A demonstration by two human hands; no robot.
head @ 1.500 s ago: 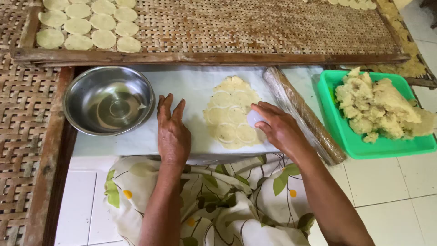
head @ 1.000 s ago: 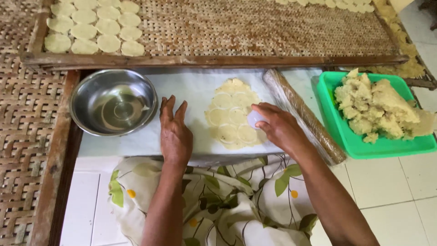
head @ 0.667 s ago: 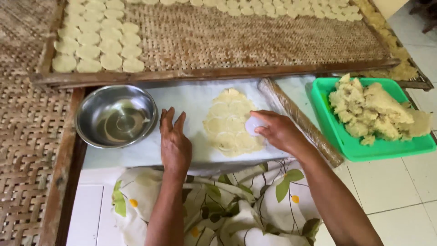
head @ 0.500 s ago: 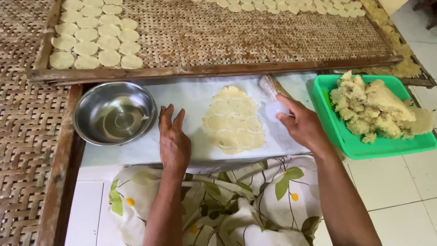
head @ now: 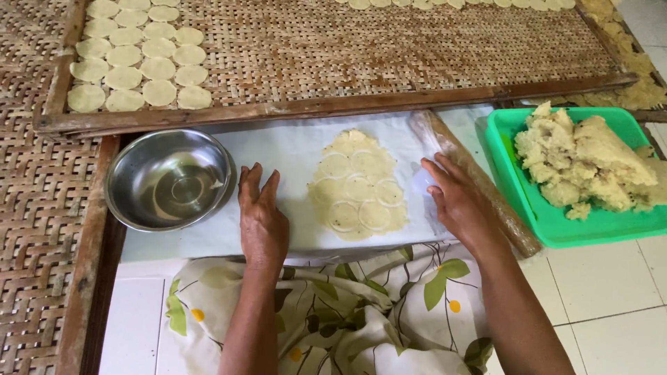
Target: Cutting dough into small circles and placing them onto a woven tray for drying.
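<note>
A flattened pale dough sheet (head: 358,189) lies on a white plastic sheet (head: 285,149), scored with several round cut-outs. My left hand (head: 262,219) rests flat on the white sheet, just left of the dough, fingers apart and holding nothing. My right hand (head: 460,203) is to the right of the dough. Its fingers are closed over a small round whitish cutter (head: 422,182), which touches the sheet beside a plastic-wrapped rolling pin (head: 504,221).
A steel bowl (head: 169,179) with a little liquid stands at the left. A green tray (head: 556,226) at the right holds lumps of dough (head: 587,163). Beyond, a framed woven drying tray (head: 389,52) carries several round dough discs (head: 132,59). A leaf-print cloth (head: 333,312) covers my lap.
My right hand has lifted the cutter off the dough sheet and carried it right, down beside the rolling pin. My left hand has stayed flat on the sheet.
</note>
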